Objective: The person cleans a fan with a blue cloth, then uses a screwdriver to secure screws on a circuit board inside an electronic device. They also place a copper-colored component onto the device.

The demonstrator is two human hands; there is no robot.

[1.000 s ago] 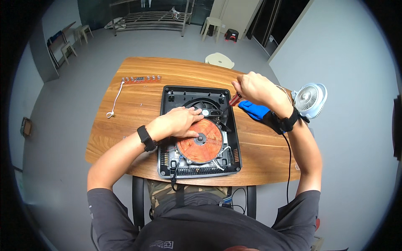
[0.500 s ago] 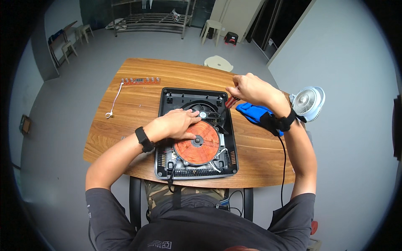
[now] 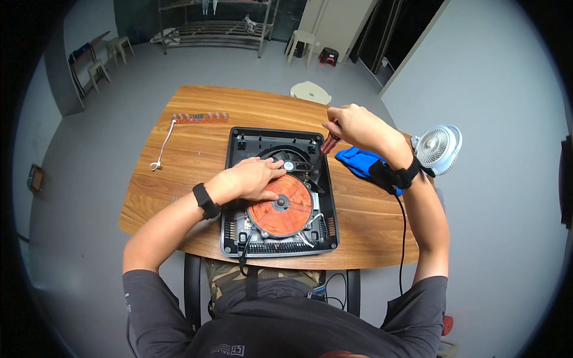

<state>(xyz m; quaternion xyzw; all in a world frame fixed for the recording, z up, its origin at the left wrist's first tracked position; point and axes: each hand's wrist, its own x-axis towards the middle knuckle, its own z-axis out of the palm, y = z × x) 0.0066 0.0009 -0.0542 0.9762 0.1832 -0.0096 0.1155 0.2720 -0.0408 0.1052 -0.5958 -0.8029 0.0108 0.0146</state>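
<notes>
An opened induction cooker base [image 3: 327, 230] lies on the table, its black shell holding a round copper coil [image 3: 285, 212] and, behind that, a black cooling fan [image 3: 271, 154]. My left hand [image 3: 253, 178] rests flat over the coil's upper left part and the fan's edge, fingers stretched out. In my right hand [image 3: 358, 125] is a screwdriver [image 3: 329, 143] with a red handle, held from above and tilted. Its shaft points down into the shell near the fan's right side; the exact spot its tip meets is too small to make out.
On the wooden table [image 3: 155, 212], a small circuit board [image 3: 200, 117] with a white cable [image 3: 165, 143] lies at the far left. A blue and black cloth item [image 3: 361, 162] sits right of the cooker. Beyond it stands a small white fan [image 3: 439, 149]. A stool [image 3: 311, 92] is behind the table.
The head view has shifted slightly. My right hand and the screwdriver stay at the same corner, the handle turned a little. My left hand has hardly moved.
</notes>
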